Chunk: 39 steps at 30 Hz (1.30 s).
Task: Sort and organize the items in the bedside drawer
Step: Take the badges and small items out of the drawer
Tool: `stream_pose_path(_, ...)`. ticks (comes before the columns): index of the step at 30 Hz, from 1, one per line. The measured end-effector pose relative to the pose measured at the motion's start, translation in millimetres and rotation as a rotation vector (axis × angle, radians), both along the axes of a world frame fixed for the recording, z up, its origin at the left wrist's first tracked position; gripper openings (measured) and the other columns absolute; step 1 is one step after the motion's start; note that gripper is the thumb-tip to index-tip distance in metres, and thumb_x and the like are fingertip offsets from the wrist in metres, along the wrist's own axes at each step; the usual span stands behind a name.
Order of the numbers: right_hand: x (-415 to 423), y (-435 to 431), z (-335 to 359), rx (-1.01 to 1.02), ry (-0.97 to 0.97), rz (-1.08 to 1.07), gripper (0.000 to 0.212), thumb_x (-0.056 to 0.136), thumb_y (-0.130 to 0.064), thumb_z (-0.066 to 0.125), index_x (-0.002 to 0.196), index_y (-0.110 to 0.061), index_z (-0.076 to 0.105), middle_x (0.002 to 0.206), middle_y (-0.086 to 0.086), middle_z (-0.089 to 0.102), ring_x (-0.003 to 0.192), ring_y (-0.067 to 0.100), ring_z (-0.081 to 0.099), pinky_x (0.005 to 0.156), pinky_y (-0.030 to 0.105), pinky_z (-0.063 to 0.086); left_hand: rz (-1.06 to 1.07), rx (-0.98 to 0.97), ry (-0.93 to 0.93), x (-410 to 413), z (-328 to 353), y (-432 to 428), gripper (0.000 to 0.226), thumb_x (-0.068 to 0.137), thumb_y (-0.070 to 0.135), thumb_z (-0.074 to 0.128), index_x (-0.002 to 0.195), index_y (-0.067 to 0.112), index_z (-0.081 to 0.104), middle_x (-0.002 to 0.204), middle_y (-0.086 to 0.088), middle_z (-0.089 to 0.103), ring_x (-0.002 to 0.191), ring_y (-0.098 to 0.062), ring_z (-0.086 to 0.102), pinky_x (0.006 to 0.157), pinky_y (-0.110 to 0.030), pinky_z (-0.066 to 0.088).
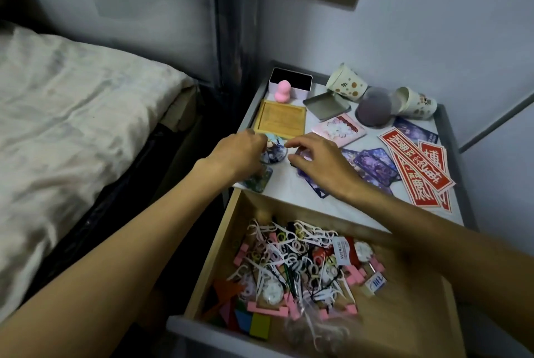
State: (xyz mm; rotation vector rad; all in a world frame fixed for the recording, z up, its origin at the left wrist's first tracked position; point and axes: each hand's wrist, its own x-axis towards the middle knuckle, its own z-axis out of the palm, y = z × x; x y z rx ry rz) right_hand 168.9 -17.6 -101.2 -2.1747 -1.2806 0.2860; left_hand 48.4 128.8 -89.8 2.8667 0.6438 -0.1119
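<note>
Head view: sorting proceeds on the nightstand top (284, 185), likely grouping by kind. Left hand (239, 155) curls round a round badge (275, 154); right hand (320, 165) hovers over purple cards (372, 164), grasp indeterminable. The drawer (228, 230) stands open below, cluttered.

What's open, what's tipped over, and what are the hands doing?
Drawer: pulled open, full of clutter.
White box: open, no lid.
Spotted cup: tipped on its side.
Other cup: tipped on its side.
Left hand: curled over the round badge, grip hidden.
Right hand: fingers bent over purple cards, grip hidden.
</note>
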Motion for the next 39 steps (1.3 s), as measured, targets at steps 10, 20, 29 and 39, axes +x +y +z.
stream_pose_path(10,-63.0,-86.5,-43.1,-0.235,-0.195,0.504,0.034,0.098,-0.038,0.053,0.127,-0.021,0.06,0.121,-0.004,0.059,0.111,0.009,0.052,0.094,0.029,0.046,-0.095,0.01,-0.209,-8.1,12.0,-21.5,0.023,0.091,0.037,0.064,0.102,0.017,0.06,0.104,-0.005,0.061,0.09,-0.025,0.06,0.073,-0.039,0.053)
stream_pose_path(20,-88.8,-43.1,-102.5,-0.24,-0.233,0.405,0.05,0.094,-0.045,0.054,0.136,-0.017,0.053,0.136,0.006,0.05,0.129,0.024,0.042,0.107,0.04,0.038,0.215,0.008,0.402,-70.7,-9.4,-38.4,0.034,0.093,0.05,0.058,0.092,0.016,0.053,0.076,0.0,0.051,0.076,-0.021,0.059,0.069,-0.033,0.048)
stream_pose_path(29,-106.0,-29.8,-143.9,-0.274,-0.181,0.409,0.031,0.089,-0.042,0.063,0.11,-0.019,0.067,0.124,0.015,0.05,0.124,0.039,0.041,0.098,0.049,0.041,0.113,-0.053,0.433,-54.8,-47.7,-33.2,0.032,0.094,0.046,0.053,0.103,0.016,0.062,0.077,0.001,0.052,0.078,-0.021,0.061,0.062,-0.032,0.045)
stream_pose_path(39,-74.8,-89.5,-133.9,-0.37,-0.174,0.338,0.034,0.093,-0.045,0.057,0.112,-0.017,0.063,0.114,0.004,0.051,0.115,0.022,0.041,0.096,0.035,0.038,0.046,0.046,0.48,-50.3,-53.7,-37.1,0.033,0.098,0.046,0.051,0.104,0.014,0.06,0.077,0.0,0.048,0.077,-0.018,0.056,0.062,-0.03,0.042)
